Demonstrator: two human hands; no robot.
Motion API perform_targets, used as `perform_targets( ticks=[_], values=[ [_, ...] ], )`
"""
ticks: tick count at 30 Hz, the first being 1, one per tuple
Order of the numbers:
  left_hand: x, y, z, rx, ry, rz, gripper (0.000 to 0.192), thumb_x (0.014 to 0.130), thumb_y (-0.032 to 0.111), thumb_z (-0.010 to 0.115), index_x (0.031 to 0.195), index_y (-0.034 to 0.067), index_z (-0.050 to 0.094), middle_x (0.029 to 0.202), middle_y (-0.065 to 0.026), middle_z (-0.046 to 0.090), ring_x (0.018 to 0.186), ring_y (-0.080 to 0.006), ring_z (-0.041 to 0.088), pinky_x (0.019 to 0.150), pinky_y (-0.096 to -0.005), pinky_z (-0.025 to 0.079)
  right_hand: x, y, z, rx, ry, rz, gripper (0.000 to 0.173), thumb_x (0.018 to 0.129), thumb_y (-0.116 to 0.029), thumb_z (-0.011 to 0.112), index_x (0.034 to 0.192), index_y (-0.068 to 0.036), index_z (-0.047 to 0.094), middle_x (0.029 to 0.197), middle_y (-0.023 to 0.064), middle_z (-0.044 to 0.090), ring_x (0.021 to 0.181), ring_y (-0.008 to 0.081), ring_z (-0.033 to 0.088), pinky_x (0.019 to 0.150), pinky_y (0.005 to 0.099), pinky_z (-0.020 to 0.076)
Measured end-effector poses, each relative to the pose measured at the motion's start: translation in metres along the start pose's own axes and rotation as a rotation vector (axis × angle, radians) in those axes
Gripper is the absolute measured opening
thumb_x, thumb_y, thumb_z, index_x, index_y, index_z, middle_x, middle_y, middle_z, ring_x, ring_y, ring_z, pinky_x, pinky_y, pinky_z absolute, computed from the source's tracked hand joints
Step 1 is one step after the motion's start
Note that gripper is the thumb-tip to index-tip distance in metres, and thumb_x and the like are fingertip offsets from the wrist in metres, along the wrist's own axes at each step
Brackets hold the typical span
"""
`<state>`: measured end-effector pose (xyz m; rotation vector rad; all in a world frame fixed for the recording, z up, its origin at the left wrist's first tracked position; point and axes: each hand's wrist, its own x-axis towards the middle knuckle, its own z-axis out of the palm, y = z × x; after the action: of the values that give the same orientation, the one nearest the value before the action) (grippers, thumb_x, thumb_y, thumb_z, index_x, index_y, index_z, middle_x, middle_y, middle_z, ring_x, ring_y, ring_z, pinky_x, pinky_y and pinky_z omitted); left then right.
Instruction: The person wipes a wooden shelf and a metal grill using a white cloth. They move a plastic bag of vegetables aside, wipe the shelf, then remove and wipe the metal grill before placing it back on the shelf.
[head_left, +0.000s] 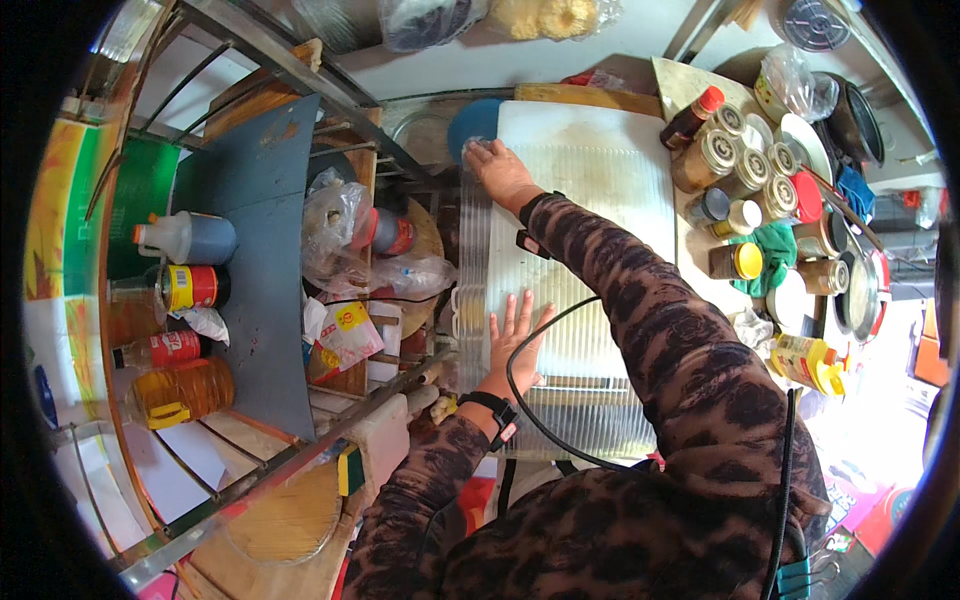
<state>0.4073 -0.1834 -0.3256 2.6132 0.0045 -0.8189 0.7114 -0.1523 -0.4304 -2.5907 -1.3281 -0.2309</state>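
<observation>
A large clear ribbed plastic cover (581, 300) lies before me, with a stained white panel (577, 120) beneath or behind it. My right hand (499, 171) reaches to its far left corner, fingers bent over the edge. Something translucent shows at those fingertips; whether it is the cover's corner or a separate piece of plastic I cannot tell. Nearer to me, my left hand (517, 349) rests flat on the ribbed surface, fingers spread, holding nothing. A clear handle (455, 311) sits on the cover's left side. Across the cover, close to my left hand, loops a black cable (517, 397).
Several spice jars (750, 169) and a red-capped sauce bottle (690, 118) crowd the right side, near a yellow bottle (806, 364). On the left, a metal rack (225, 480) holds an oil jug (184, 394) and bottles beside a grey board (262, 262). Plastic bags (334, 240) lie behind it.
</observation>
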Motion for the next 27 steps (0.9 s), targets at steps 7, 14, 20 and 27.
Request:
perform_targets(
  ticks=[7, 14, 20, 27],
  values=[
    [0.005, -0.003, 0.011, 0.103, 0.025, 0.023, 0.141, 0.051, 0.034, 0.099, 0.162, 0.031, 0.013, 0.170, -0.0153, -0.003, 0.155, -0.0424, 0.002, 0.119, -0.0644, 0.016, -0.129, 0.105, -0.049, 0.002, 0.049, 0.351, 0.045, 0.090, -0.007, 0.052, 0.135, -0.009, 0.059, 0.146, 0.0068, 0.054, 0.116, 0.0312, 0.054, 0.106, 0.0352, 0.0442],
    [0.006, -0.002, 0.011, 0.166, 0.001, 0.009, 0.137, 0.056, 0.036, 0.098, 0.162, 0.028, 0.012, 0.170, -0.0145, -0.004, 0.155, -0.0408, -0.001, 0.122, -0.0611, 0.014, -0.140, 0.040, -0.048, 0.176, 0.101, 0.210, 0.045, 0.086, -0.004, 0.057, 0.130, -0.008, 0.064, 0.140, 0.0072, 0.061, 0.110, 0.0316, 0.058, 0.101, 0.0373, 0.0443],
    [-0.026, -0.002, 0.018, 0.061, 0.146, 0.030, 0.120, 0.066, 0.031, 0.093, 0.161, 0.019, 0.021, 0.169, -0.0148, 0.004, 0.155, -0.0386, 0.003, 0.123, -0.0592, 0.008, -0.246, -0.065, -0.100, 0.411, -0.091, -0.104, 0.046, 0.087, -0.012, 0.063, 0.133, -0.010, 0.065, 0.145, 0.0034, 0.058, 0.118, 0.0239, 0.056, 0.105, 0.0333, 0.0461],
    [-0.127, -0.050, 0.073, -0.441, 0.413, -0.567, 0.094, 0.080, 0.028, 0.086, 0.154, 0.005, 0.033, 0.160, -0.0246, 0.024, 0.146, -0.0414, 0.030, 0.114, -0.0540, 0.034, -0.232, 0.046, -0.096, 0.207, -0.001, 0.274, 0.046, 0.086, 0.000, 0.055, 0.130, -0.009, 0.066, 0.143, 0.0088, 0.059, 0.110, 0.0355, 0.057, 0.103, 0.0396, 0.0478]
  ],
)
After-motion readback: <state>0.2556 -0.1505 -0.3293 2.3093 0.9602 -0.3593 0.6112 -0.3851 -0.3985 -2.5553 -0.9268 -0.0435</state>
